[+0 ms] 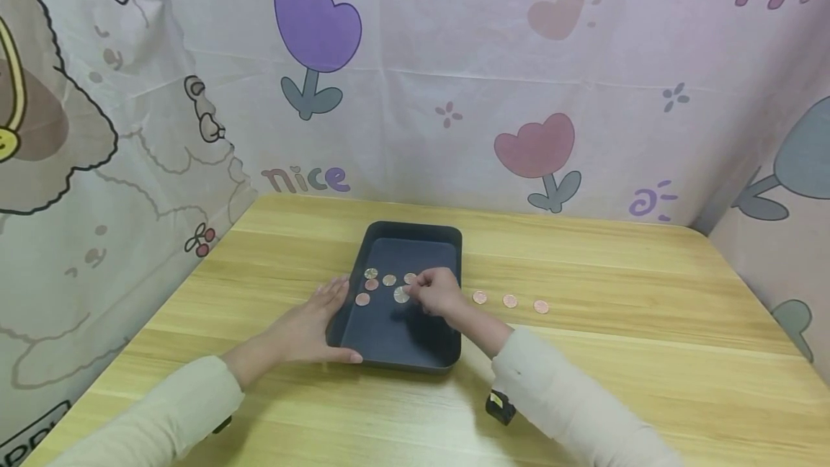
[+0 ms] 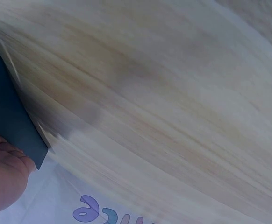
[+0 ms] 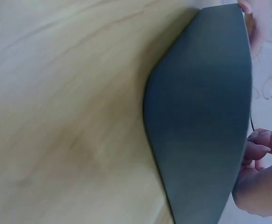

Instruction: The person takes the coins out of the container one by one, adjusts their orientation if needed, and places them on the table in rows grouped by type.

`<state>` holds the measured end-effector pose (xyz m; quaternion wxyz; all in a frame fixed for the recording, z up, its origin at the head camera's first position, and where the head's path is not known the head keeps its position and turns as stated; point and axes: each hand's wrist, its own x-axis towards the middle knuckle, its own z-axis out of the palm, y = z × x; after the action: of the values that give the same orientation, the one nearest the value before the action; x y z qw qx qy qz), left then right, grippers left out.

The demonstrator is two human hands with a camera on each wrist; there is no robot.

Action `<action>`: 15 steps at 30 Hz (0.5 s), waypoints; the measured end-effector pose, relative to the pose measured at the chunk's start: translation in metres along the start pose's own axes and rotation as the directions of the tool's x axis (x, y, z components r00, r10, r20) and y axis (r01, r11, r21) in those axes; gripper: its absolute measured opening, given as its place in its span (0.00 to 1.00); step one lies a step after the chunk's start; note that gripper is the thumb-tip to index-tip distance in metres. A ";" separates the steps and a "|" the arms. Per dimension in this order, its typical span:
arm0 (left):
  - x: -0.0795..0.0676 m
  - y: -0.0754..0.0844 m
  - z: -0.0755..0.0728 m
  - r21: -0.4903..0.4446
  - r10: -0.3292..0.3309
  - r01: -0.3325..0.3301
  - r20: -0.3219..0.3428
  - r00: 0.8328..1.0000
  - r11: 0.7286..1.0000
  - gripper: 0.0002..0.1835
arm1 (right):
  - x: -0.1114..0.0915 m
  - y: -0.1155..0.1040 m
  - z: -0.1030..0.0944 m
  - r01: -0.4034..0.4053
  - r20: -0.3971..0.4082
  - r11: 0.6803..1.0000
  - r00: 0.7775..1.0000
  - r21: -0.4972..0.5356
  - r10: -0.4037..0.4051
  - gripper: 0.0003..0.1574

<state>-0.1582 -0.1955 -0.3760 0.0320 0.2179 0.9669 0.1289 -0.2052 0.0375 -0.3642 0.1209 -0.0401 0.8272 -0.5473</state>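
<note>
A dark rectangular tray (image 1: 402,359) stands on the wooden table with several small coins inside, some copper-coloured like this coin (image 1: 362,299) and some duller gold like this one (image 1: 389,280). My left hand (image 1: 311,326) rests against the tray's left side, fingers extended along the wall and thumb at the near left corner. Over the tray, my right hand (image 1: 439,292) pinches a larger pale coin (image 1: 400,295) at its fingertips. Its fingers partly cover one copper coin (image 1: 410,278). In the right wrist view the tray's wall (image 3: 199,107) hides the fingertips of the right hand (image 3: 262,172).
Three copper coins, the middle coin (image 1: 510,301) among them, lie in a row on the table (image 1: 616,352) right of the tray. A small black object (image 1: 500,407) shows under the right sleeve. A patterned cloth (image 1: 421,143) hangs behind the table.
</note>
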 end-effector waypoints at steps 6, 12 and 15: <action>0.000 -0.001 0.001 0.002 0.002 -0.002 -0.002 1.000 1.000 0.66 | -0.006 0.003 -0.017 -0.018 0.022 0.999 1.000 0.036 0.017 0.09; 0.000 -0.001 0.000 -0.001 -0.001 0.001 0.002 1.000 1.000 0.66 | -0.011 0.009 -0.032 -0.059 0.032 0.998 0.998 0.019 0.058 0.08; 0.000 -0.001 0.001 -0.002 0.000 0.000 0.004 1.000 1.000 0.66 | -0.014 0.014 -0.041 -0.072 0.044 0.997 0.997 0.009 0.071 0.08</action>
<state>-0.1583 -0.1961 -0.3769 0.0342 0.2183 0.9666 0.1294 -0.2004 0.0822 -0.3594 0.1585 -0.0217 0.8224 -0.5460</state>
